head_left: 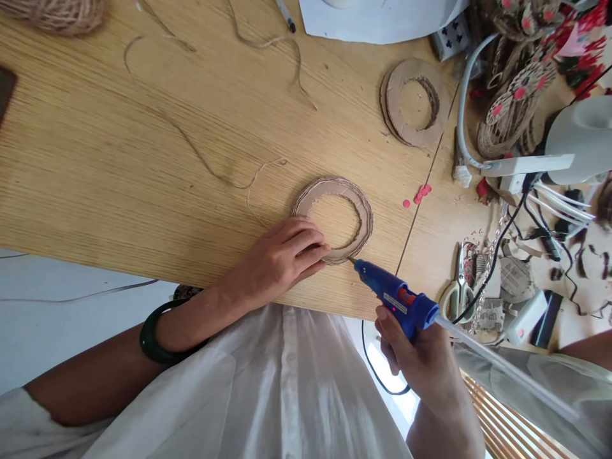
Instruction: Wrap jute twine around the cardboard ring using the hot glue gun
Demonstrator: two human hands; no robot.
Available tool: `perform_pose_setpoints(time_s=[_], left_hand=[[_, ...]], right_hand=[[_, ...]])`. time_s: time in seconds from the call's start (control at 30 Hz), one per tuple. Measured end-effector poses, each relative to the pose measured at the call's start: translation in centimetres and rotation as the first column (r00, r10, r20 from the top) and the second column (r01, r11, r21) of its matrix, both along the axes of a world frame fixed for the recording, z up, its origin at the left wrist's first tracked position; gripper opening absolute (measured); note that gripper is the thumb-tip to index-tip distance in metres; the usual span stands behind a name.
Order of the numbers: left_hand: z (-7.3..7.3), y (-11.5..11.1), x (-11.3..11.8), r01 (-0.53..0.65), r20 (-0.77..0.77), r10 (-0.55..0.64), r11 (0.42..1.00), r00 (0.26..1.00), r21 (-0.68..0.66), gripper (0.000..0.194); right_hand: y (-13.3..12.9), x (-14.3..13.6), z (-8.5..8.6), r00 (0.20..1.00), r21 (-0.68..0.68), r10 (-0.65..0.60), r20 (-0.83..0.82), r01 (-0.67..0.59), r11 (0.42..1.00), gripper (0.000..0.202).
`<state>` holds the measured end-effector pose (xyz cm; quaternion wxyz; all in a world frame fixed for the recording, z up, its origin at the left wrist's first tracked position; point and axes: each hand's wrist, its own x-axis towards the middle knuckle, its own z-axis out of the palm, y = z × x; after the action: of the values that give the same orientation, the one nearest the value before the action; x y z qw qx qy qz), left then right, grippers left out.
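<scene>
A cardboard ring (366,220) with twine around its outer edge lies flat on the wooden table. My left hand (291,252) rests on the ring's lower left part, its fingers closed on the rim. In my right hand (411,354) is a blue glue gun (392,294) with a long clear glue stick out of its back. The gun's tip touches or nearly touches the ring's lower edge. A thin strand of twine (191,146) runs from the upper left toward my left hand, where its end is hidden.
Stacked cardboard rings (394,105) lie at the upper right, with red paper dots (421,193) below them. Scissors (459,284), cables and twine pieces crowd the right side. A twine ball (62,14) sits at the top left. Part of another person shows at the lower right.
</scene>
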<state>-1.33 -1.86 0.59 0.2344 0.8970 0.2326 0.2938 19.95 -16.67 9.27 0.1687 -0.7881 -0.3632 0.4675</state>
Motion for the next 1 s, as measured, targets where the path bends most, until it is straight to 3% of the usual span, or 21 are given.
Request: perform_pose_setpoints(time_s=[0.2, 0.37, 0.53, 0.73, 1.0], left_hand=[[0.0, -0.2, 0.0, -0.017, -0.019, 0.017, 1.0, 1.0, 0.015, 0.017], [-0.1, -0.3, 0.0, -0.007, -0.027, 0.007, 1.0, 1.0, 0.001, 0.015], [-0.2, -0.3, -0.1, -0.015, -0.023, 0.015, 1.0, 1.0, -0.007, 0.012], [-0.1, -0.2, -0.1, -0.009, -0.051, 0.009, 1.0, 0.999, -0.002, 0.012], [0.0, -0.3, -0.2, 0.084, -0.042, -0.08, 0.991, 0.996, 0.105, 0.035]], right_hand=[[-0.1, -0.6, -0.1, 0.999, -0.01, -0.043, 0.01, 0.043, 0.999, 0.042], [0.3, -0.8, 0.5, 0.999, -0.005, 0.038, -0.007, -0.038, 0.999, 0.042], [0.1, -0.6, 0.4, 0.999, -0.044, -0.023, 0.032, 0.025, 0.999, 0.044], [0.4, -0.6, 1.1, 0.992, -0.01, -0.109, -0.07, 0.109, 0.994, 0.043], [0.9, -0.3, 1.2, 0.985, 0.022, -0.134, -0.109, 0.137, 0.99, 0.041]])
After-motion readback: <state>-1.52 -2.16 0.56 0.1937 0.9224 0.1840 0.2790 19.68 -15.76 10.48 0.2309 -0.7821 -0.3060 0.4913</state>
